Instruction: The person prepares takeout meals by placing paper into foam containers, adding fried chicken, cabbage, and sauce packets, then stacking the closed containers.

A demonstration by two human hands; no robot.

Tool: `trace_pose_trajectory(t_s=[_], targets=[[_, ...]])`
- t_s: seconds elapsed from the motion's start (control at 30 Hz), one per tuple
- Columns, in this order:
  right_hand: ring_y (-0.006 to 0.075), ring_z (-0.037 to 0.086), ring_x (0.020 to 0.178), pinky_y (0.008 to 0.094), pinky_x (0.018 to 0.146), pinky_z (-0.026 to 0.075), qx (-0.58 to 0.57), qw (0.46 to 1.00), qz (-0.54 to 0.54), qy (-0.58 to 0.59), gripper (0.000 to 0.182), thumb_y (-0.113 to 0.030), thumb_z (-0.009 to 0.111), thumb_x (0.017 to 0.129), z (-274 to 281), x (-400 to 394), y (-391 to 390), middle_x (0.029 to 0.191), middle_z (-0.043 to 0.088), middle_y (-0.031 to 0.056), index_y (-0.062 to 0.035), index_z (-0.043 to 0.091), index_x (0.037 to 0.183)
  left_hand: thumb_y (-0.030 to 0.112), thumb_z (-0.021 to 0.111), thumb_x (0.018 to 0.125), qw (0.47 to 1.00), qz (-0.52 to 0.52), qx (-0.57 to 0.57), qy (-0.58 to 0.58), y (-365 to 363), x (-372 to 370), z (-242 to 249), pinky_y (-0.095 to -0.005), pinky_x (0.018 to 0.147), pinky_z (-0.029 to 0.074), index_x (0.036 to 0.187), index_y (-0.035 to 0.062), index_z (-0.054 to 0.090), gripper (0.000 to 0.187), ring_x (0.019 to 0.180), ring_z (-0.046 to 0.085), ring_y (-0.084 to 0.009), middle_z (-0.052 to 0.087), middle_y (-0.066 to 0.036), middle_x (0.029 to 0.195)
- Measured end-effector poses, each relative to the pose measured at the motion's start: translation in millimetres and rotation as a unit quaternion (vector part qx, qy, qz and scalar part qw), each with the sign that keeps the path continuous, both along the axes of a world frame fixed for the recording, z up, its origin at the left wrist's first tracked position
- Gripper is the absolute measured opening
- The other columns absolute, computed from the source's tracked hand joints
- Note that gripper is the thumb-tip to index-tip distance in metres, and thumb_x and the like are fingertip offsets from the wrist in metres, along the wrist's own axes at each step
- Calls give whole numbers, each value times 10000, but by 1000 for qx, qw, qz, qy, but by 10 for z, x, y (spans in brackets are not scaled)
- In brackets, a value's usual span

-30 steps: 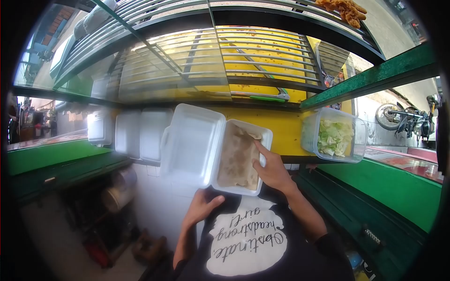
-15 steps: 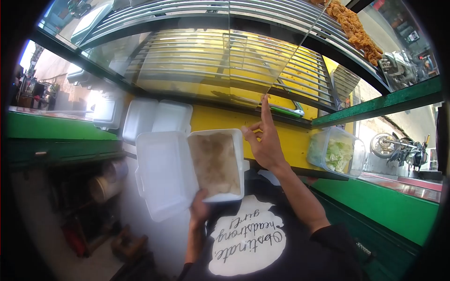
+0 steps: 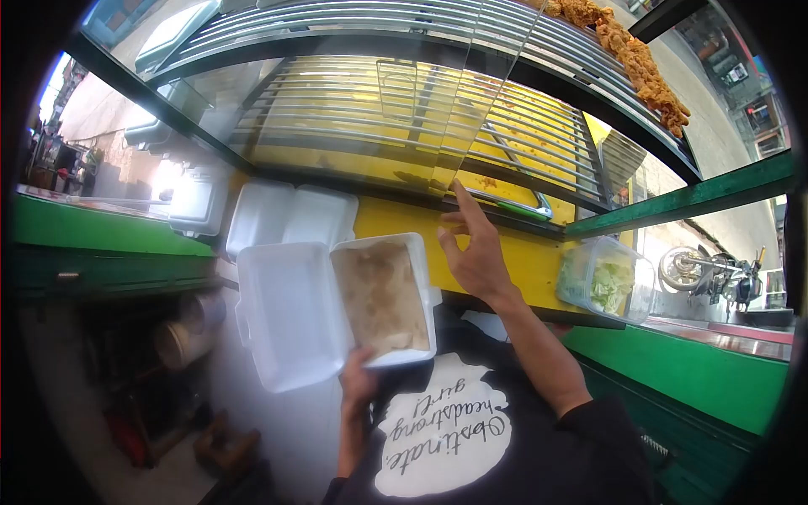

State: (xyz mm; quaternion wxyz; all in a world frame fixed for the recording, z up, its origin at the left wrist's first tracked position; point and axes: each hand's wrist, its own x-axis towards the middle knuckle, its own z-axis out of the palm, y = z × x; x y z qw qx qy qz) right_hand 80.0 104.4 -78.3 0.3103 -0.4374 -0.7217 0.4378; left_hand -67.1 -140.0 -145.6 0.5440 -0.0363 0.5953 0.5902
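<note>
An open white foam box (image 3: 290,316) is held by my left hand (image 3: 359,380) at its lower edge, near the hinge between lid and base. Brown paper (image 3: 383,295) lines the base of the box. My right hand (image 3: 478,251) is raised to the right of the box, its index finger stretched up against the edge of a sliding glass pane (image 3: 454,126). The other fingers are loosely bent, with nothing in the palm. Behind the glass, green-handled tongs (image 3: 523,210) lie on the yellow floor of the display case.
Fried chicken (image 3: 644,71) lies on the upper rack. A clear tub of cut lettuce (image 3: 608,284) stands at the right of the yellow counter (image 3: 379,220). More foam boxes (image 3: 316,217) are at the left. A green beam (image 3: 682,198) crosses at right.
The sliding glass edge and my right hand's fingertip have moved slightly left, showing more of the tongs behind. The foam box has shifted a little left in view.
</note>
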Motion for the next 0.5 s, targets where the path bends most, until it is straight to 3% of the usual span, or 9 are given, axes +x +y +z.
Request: trace_pose_trajectory(t_s=[0.03,0.07,0.13,0.17,0.23,0.27,0.33,0.43,0.5], targets=[[278,578,1099,364,945,475,55,996,-5,-73,721,-30,616,866,-101,93,55,1523,302,216,-3,266,1495,170,530,936,999,-21,2,32,-36,-31,-79,-330,926,475,1161,-58,582,325,1023,607,-229,638,-165,1111],[278,578,1099,364,945,475,54,996,-7,-74,721,-30,616,866,-176,189,103,1523,302,216,-3,266,1495,170,530,936,999,-23,2,31,-59,-61,-109,-330,926,475,1161,-58,582,325,1023,607,-229,638,-165,1111],[385,442,1258,454,1081,335,226,917,-107,-309,647,-282,632,902,-263,390,222,1475,331,258,27,397,1419,56,558,891,999,-13,41,-14,-77,-116,-160,-318,900,487,1125,-32,612,257,994,615,-213,653,-158,1074],[385,442,1258,454,1081,335,224,917,-109,-312,647,-282,632,902,-250,444,275,1475,331,258,27,397,1419,56,558,891,999,-16,40,-16,-161,-143,-328,-318,900,487,1125,-32,612,257,994,615,-213,653,-158,1074],[412,304,1358,484,1129,236,156,894,-123,-401,828,-566,594,880,-208,522,437,1445,352,278,29,394,1420,-64,557,824,969,-130,32,205,-346,-203,-781,-330,910,486,1122,-9,628,311,994,620,-219,660,-150,1062],[432,270,1382,493,1142,197,152,876,-95,-448,1012,-734,535,818,-277,598,572,1468,315,296,6,308,1469,-64,557,824,969,-135,32,204,-344,-229,-813,-330,910,486,1122,-9,628,311,994,620,-219,660,-150,1062],[432,256,1391,499,1146,186,115,874,-105,-461,1012,-706,580,808,-330,600,685,1476,312,293,0,297,1475,138,528,873,957,-201,42,206,-307,-268,-834,-395,980,435,1147,-72,536,345,1061,581,-282,588,-169,1104],[432,211,1417,519,1155,136,63,869,-101,-481,1018,-681,624,794,-321,617,807,1512,276,278,-25,276,1491,173,536,882,966,-202,37,158,-216,-278,-717,-371,978,431,1076,-70,570,312,1046,585,-266,607,-153,1058],[410,330,1372,494,1127,247,152,887,-103,-423,965,-644,620,817,-271,616,809,1460,367,284,-17,303,1478,137,548,880,964,-219,29,147,-108,-294,-634,-356,958,440,1049,-60,584,263,1030,593,-256,614,-148,1043]])
